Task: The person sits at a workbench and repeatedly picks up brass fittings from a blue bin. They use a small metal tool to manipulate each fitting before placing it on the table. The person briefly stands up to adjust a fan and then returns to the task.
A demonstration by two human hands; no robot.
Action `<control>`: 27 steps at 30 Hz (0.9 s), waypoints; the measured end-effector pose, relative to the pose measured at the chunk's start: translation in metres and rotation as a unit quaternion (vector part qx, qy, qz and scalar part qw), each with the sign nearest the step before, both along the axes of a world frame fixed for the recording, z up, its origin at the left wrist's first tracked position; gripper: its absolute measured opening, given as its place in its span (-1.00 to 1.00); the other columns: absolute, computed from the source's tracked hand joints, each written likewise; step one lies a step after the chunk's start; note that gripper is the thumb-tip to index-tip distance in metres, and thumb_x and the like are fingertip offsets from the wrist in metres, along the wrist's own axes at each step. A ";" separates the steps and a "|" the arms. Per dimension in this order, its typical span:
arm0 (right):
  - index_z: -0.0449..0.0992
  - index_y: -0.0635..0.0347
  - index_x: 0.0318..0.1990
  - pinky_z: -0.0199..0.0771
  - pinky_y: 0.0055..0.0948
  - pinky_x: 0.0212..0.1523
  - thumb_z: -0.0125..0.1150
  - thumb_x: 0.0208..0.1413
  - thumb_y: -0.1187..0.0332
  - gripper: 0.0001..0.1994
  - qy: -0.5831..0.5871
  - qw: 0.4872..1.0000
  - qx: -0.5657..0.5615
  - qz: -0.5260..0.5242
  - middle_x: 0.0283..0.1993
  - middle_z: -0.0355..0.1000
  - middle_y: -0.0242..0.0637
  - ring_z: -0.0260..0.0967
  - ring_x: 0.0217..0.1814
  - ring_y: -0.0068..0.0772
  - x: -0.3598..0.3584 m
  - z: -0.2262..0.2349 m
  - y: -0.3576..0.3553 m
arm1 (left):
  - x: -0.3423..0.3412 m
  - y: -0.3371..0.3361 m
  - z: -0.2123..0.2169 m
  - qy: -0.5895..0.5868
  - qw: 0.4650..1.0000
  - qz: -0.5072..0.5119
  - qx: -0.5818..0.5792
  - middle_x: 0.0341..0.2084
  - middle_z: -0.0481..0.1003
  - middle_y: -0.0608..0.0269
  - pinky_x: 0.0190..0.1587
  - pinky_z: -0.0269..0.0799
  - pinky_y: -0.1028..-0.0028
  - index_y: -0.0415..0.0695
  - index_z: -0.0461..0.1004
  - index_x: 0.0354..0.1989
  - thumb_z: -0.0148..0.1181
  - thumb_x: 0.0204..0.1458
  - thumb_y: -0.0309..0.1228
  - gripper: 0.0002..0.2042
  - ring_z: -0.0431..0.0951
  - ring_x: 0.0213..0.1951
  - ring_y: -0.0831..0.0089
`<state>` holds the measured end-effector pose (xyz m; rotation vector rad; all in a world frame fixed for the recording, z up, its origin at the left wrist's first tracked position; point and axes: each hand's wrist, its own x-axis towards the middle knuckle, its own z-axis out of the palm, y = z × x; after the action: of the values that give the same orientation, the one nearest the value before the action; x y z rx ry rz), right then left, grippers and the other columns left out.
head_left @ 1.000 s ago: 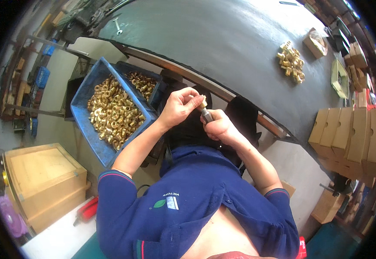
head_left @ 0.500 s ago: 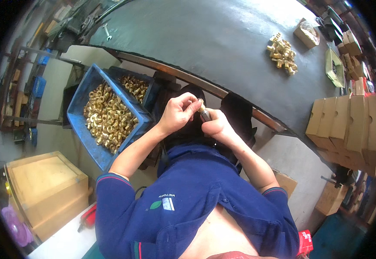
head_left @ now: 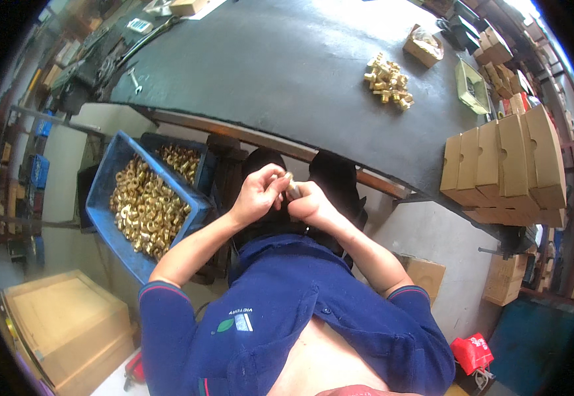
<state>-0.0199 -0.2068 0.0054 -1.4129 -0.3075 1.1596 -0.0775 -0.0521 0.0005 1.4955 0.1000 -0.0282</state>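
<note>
In front of my belly, both hands meet over my lap. My left hand (head_left: 258, 197) is closed, its thumb and fingertips pinching at a small brass fitting (head_left: 289, 176). My right hand (head_left: 315, 206) is wrapped round a short grey metal cylinder (head_left: 294, 191), whose end meets the fitting. How the two pieces join is hidden by my fingers. To the left, a blue bin (head_left: 123, 243) holds many brass fittings (head_left: 147, 208). A smaller bin behind it holds more brass pieces (head_left: 180, 162). On the dark workbench lies a pile of brass fittings (head_left: 388, 82).
The workbench (head_left: 254, 79) edge runs just beyond my hands. On it are a wrench (head_left: 134, 80), an open carton (head_left: 424, 46), a pale green tray (head_left: 472, 87) and stacked cardboard boxes (head_left: 501, 165). A large box (head_left: 66, 323) stands at my lower left, a red bag (head_left: 472, 354) at lower right.
The view has shifted, so the bench, bins and boxes sit further left in it. My hands stay together on the fitting and the grey cylinder, with little visible change in grip.
</note>
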 end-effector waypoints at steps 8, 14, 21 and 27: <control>0.21 0.08 -0.46 -0.19 -0.71 -0.83 -0.06 -0.05 0.40 -0.94 0.284 0.953 0.105 -0.006 -0.74 -0.02 -0.55 -0.17 -0.81 -0.75 0.005 0.014 -0.021 | 0.028 0.000 0.013 -0.015 0.990 -0.092 -0.108 -0.61 0.46 0.28 -0.63 0.31 0.64 -0.27 0.44 -0.39 0.06 0.07 -0.45 -0.88 0.38 -0.64 0.67; 0.19 0.09 -0.56 -0.20 -0.66 -0.83 -0.04 -0.20 0.54 -0.89 0.104 0.988 0.043 -0.106 -0.75 -0.01 -0.53 -0.14 -0.82 -0.73 0.030 0.030 -0.050 | 0.076 -0.028 0.021 -0.030 0.990 -0.127 -0.058 -0.60 0.46 0.27 -0.59 0.36 0.61 -0.27 0.44 -0.38 0.06 0.07 -0.46 -0.88 0.41 -0.65 0.61; 0.32 0.21 -0.43 0.09 -0.61 -0.66 -0.02 -0.33 0.50 -0.82 -0.329 0.905 -0.043 -0.268 -0.68 0.14 -0.40 0.06 -0.64 -0.66 0.116 -0.004 -0.128 | 0.219 -0.008 0.006 -0.204 0.943 0.086 0.249 -0.61 0.53 0.19 -0.53 0.36 0.45 -0.20 0.47 -0.49 0.14 -0.01 -0.35 -0.84 0.50 -0.62 0.42; 0.10 -0.06 0.24 0.39 -0.17 -0.22 0.04 -0.28 0.41 -0.26 -0.581 0.653 -0.370 -0.315 -0.17 0.37 -0.05 0.36 -0.25 0.06 0.219 0.000 -0.157 | 0.302 -0.013 -0.017 -0.262 0.833 0.061 0.484 -0.65 0.46 0.25 -0.48 0.38 0.41 -0.06 0.46 -0.49 0.16 -0.08 -0.32 -0.90 0.51 -0.54 0.29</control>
<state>0.1992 -0.3638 0.0059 -2.5973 -0.1603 -0.4573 0.2241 -0.0647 -0.0165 2.4522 -0.2837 0.6228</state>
